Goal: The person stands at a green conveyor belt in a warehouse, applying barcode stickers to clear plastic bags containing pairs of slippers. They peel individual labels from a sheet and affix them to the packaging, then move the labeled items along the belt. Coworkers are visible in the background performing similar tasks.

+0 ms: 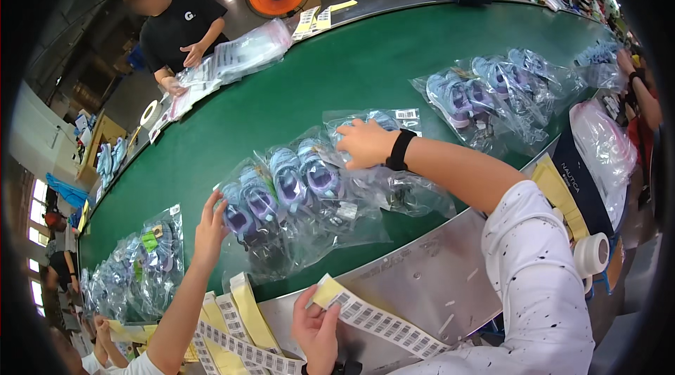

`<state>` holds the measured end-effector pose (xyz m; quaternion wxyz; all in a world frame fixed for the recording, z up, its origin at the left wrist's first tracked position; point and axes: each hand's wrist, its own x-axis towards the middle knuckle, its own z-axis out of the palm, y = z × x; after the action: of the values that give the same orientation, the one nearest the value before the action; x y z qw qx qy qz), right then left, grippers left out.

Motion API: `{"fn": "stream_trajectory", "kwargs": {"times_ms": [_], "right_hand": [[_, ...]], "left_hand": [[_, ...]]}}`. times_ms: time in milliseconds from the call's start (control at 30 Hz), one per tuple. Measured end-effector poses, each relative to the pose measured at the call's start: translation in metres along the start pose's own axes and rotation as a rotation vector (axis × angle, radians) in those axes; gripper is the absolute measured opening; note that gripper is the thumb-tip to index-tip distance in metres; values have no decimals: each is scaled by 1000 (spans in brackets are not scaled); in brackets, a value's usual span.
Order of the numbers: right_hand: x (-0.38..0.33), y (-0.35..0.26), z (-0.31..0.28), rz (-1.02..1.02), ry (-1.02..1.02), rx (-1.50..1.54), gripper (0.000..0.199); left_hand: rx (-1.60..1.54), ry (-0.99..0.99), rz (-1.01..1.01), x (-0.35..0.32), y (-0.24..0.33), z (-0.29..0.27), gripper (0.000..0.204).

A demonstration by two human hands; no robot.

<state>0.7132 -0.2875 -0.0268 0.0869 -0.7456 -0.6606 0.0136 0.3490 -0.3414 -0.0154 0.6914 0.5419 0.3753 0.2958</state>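
At the lower middle, my left hand (316,333) pinches the end of a yellow-backed strip of barcode labels (376,320) between thumb and fingers. Farther up, my right hand (367,144) lies over a clear bag of light-blue shoes (383,120), its fingers apart and touching the plastic. A white label (406,114) shows on that bag's far corner. Beside it on the left, more bagged blue shoes (288,178) with purple insides lie side by side. A co-worker's hand (209,227) from the left touches the leftmost of these bags.
The green conveyor belt (337,58) has a metal edge (436,269) on my side. Other bagged shoes lie at right (492,90) and left (133,262). More label strips (242,333) hang near the co-worker. Across the belt, a person (184,30) handles plastic bags (239,51).
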Motion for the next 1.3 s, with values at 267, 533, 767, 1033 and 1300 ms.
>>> {"fn": "stream_trajectory", "kwargs": {"times_ms": [267,533,767,1033,1300], "right_hand": [[-19,72,-14,26,-65,-375,28],[-91,-149,-54,-335,121,860,21],[-115,-188,-33,-205,270,847,12],[-111,-204,-34,-430,468,542,19],[-48,-217,-87,-207,412,1069,9]], "left_hand": [[105,33,28,4,5,-12,32],[57,13,136,10,24,-13,26],[74,-36,92,5,26,-18,23],[7,-114,83,1,19,-27,40],[-166,97,69,1,3,-67,60]]}}
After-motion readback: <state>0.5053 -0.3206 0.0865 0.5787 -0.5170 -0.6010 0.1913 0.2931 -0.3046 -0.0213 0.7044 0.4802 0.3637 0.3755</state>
